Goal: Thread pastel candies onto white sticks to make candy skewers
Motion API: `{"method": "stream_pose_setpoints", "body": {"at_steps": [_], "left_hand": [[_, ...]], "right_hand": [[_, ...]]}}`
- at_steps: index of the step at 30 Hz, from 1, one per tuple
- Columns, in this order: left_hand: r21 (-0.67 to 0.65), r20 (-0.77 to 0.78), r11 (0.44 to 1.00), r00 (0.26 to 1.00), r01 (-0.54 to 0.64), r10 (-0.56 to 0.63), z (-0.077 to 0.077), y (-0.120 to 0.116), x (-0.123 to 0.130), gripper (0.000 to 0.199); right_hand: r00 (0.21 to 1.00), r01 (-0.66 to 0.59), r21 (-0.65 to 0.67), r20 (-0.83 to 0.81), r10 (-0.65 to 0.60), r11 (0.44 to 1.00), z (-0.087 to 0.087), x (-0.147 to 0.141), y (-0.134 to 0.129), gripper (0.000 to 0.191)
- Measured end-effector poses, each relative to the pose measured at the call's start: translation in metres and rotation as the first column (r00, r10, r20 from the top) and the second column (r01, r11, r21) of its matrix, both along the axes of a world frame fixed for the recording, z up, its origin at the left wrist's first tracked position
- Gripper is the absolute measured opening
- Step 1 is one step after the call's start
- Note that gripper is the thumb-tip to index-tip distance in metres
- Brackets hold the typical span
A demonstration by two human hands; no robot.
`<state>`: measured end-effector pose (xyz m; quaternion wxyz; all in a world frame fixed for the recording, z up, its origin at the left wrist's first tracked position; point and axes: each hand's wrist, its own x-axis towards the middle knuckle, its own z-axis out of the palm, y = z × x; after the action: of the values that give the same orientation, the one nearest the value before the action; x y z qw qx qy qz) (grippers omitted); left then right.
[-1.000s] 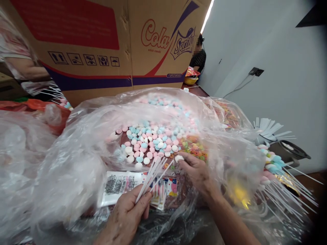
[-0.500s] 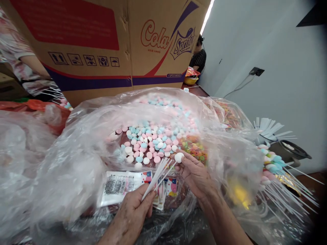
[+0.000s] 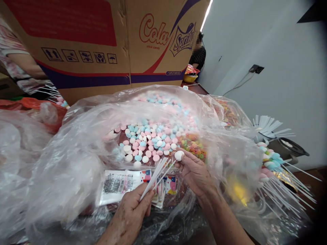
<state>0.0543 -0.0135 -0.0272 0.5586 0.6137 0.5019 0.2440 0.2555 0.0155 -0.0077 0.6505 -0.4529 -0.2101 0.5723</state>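
Low in the view, my left hand is closed around a bundle of thin white sticks that fan out up and to the right. Right of their tips, my right hand pinches a round white candy between thumb and fingers. One stick tip points close to this candy; whether they touch is unclear. Beyond both hands lie pink, blue and white candies in an open clear plastic bag. Colourful ring candies are behind my right hand. Printed wrappers lie beside my left hand.
A large cardboard box stands behind the bag. At the right are finished candy sticks, a cup of white sticks and a dark pot. One person sits far back; another's arm shows at the left.
The view has shifted slightly. Both hands keep their holds, and the white candy stays near the stick tips with hardly any movement.
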Motion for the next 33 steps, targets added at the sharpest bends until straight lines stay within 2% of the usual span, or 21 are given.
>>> {"method": "stream_pose_setpoints", "body": {"at_steps": [9, 15, 17, 20, 24, 26, 29, 33], "left_hand": [[-0.029, -0.029, 1.0, 1.0, -0.004, 0.003, 0.004, 0.002, 0.001, 0.035], [-0.02, -0.042, 1.0, 0.999, -0.001, 0.0, 0.002, 0.0, 0.001, 0.034], [-0.015, -0.038, 1.0, 0.999, 0.005, -0.005, 0.0, -0.001, 0.0, 0.034], [-0.016, -0.013, 1.0, 1.0, 0.0, 0.0, -0.005, -0.003, -0.002, 0.034], [-0.041, 0.052, 0.999, 0.999, 0.002, 0.0, -0.013, -0.004, -0.005, 0.034], [-0.04, 0.08, 0.999, 0.997, 0.005, -0.001, -0.015, -0.004, -0.004, 0.036], [-0.033, 0.084, 0.999, 0.996, 0.0, 0.003, -0.017, -0.006, -0.002, 0.038], [-0.048, 0.08, 0.998, 0.996, -0.041, 0.045, -0.015, -0.009, 0.002, 0.036]], "right_hand": [[0.998, -0.055, -0.005, 0.021, 0.055, 0.998, 0.0, -0.005, -0.003, 0.035], [0.99, -0.032, -0.007, 0.139, 0.032, 0.999, -0.008, -0.006, -0.007, 0.039], [0.974, -0.058, 0.017, 0.222, 0.053, 0.998, -0.013, -0.003, -0.01, 0.037], [0.902, -0.16, 0.04, 0.411, 0.13, 0.986, -0.017, 0.004, -0.014, 0.031], [0.71, -0.282, 0.033, 0.68, 0.185, 0.959, -0.014, 0.014, -0.018, 0.025], [0.643, -0.311, 0.03, 0.743, 0.187, 0.95, -0.012, 0.016, -0.02, 0.026], [0.602, -0.328, 0.04, 0.779, 0.176, 0.944, -0.013, 0.013, -0.023, 0.029], [0.523, -0.337, 0.131, 0.849, 0.07, 0.932, -0.016, 0.007, -0.03, 0.031]]}}
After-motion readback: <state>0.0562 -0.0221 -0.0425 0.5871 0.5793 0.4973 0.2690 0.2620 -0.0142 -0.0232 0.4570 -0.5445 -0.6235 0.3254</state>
